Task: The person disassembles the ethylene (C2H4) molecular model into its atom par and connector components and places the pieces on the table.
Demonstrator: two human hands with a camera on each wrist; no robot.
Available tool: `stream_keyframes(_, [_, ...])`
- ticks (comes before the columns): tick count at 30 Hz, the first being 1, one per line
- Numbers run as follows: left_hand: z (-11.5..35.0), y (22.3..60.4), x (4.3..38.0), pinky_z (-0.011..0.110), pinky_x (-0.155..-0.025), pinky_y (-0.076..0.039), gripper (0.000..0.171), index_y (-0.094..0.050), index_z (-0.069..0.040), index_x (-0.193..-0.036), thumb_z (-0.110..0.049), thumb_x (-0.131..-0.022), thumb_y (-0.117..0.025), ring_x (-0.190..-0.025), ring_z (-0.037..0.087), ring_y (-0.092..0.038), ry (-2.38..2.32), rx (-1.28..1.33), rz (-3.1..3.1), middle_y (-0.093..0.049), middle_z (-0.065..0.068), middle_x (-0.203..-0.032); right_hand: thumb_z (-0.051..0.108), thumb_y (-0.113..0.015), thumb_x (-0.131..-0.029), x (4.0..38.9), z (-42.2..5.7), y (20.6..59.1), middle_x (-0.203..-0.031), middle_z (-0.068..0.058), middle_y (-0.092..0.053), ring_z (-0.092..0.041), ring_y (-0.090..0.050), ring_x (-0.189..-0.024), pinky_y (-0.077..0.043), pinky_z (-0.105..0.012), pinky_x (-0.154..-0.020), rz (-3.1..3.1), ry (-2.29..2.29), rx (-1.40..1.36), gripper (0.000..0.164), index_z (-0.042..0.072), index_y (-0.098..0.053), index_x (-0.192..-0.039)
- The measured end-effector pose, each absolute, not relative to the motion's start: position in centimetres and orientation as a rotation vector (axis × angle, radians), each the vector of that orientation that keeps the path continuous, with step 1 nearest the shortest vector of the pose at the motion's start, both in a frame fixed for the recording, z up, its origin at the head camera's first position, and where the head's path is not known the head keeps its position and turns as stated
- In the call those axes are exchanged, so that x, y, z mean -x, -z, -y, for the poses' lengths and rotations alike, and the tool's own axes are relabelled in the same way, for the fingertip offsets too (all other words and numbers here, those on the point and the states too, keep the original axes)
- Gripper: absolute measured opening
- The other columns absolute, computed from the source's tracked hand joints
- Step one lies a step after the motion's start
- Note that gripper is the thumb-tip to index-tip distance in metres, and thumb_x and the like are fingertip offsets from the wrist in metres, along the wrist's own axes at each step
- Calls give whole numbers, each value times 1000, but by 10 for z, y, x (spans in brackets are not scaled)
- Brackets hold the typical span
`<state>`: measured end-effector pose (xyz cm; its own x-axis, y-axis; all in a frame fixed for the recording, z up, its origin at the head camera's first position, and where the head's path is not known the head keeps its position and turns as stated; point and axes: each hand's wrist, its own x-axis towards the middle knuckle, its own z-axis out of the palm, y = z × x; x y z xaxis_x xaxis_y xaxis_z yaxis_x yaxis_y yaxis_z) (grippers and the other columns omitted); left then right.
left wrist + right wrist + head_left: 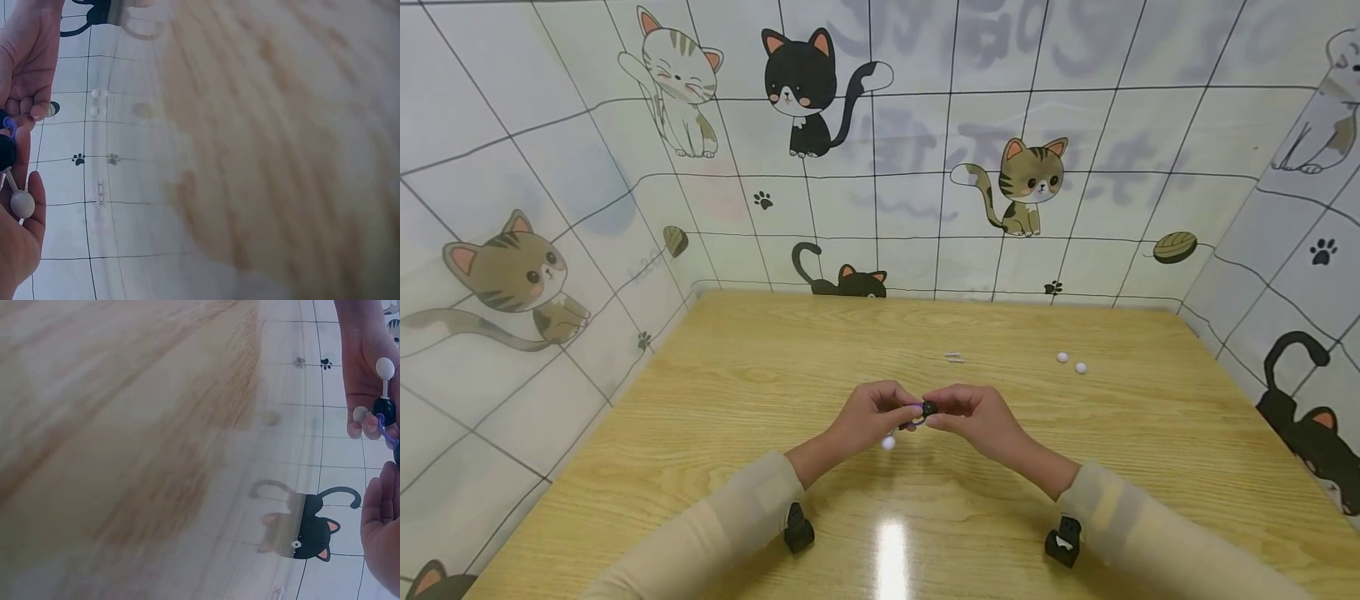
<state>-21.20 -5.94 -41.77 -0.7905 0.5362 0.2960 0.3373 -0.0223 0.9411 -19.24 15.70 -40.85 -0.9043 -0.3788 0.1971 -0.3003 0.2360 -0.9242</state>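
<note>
Both hands meet over the wooden desk [820, 333], with a small ball-and-stick model [384, 414] held between them. The left hand [876, 417] is clamped on the part around one black ball [6, 151], from which a white ball [22, 204] projects on a peg; the right hand [981, 417] pinches the other black ball [929, 407], and a curved purple link [385, 431] runs between the two. The opposed grips presumably steady the joint from either end, while the projecting white ball is left outside the pinch. Fingers cover much of the joint, so how firmly the link is seated cannot be told. Beyond the hands lie two slim pale pegs [956, 360] and, farther right, two loose white balls [1071, 363], well apart from the grips, perhaps to leave working room. Black wrist devices [799, 529] hang beneath the sleeves [730, 525]; the cat-printed wall covering [917, 167] bounds the desk's far side.
</note>
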Motion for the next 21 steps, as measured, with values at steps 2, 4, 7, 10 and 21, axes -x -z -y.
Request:
stream_keyframes(2, [59,420,213,54,-73,-53,8,-68,7,-95,2,-93,-63,-74,24,-67,-1920,-947,-2088,-67,22,-92,9,-73,-88,191,-157,408,-102,-12,-69,-18,-66,-87,-55,-30,-75,-2409,1782,661,26,-1,-71,-111])
stream_keyframes(4, [59,421,214,49,-72,-55,8,-68,6,-95,-1,-93,-64,-74,20,-67,-1915,-952,-2097,-67,19,-90,11,-73,-88,189,-156,407,-101,-11,-70,-18,-66,-87,-55,-29,-75,-2412,1775,651,25,0,-71,-111])
stream_keyframes(7, [58,421,213,44,-71,-56,9,-69,3,-93,-4,-93,-65,-74,22,-67,-1905,-970,-2120,-68,15,-87,13,-72,-89,187,-155,406,-98,-9,-70,-19,-65,-85,-54,-28,-74,-2436,1755,646,24,0,-70,-109])
stream_keyframes(10, [58,420,211,47,-70,-55,10,-69,2,-91,-6,-94,-65,-75,26,-67,-1900,-985,-2130,-68,12,-85,14,-72,-90,184,-154,406,-94,-7,-69,-20,-64,-84,-53,-29,-73,-2458,1740,652,23,2,-69,-108])
stream_keyframes(21, [56,420,208,53,-72,-53,9,-67,5,-91,-3,-95,-62,-77,33,-67,-1921,-944,-2153,-68,13,-85,10,-68,-92,180,-150,409,-96,-9,-67,-27,-66,-86,-54,-32,-75,-2435,1837,711,17,0,-66,-106])
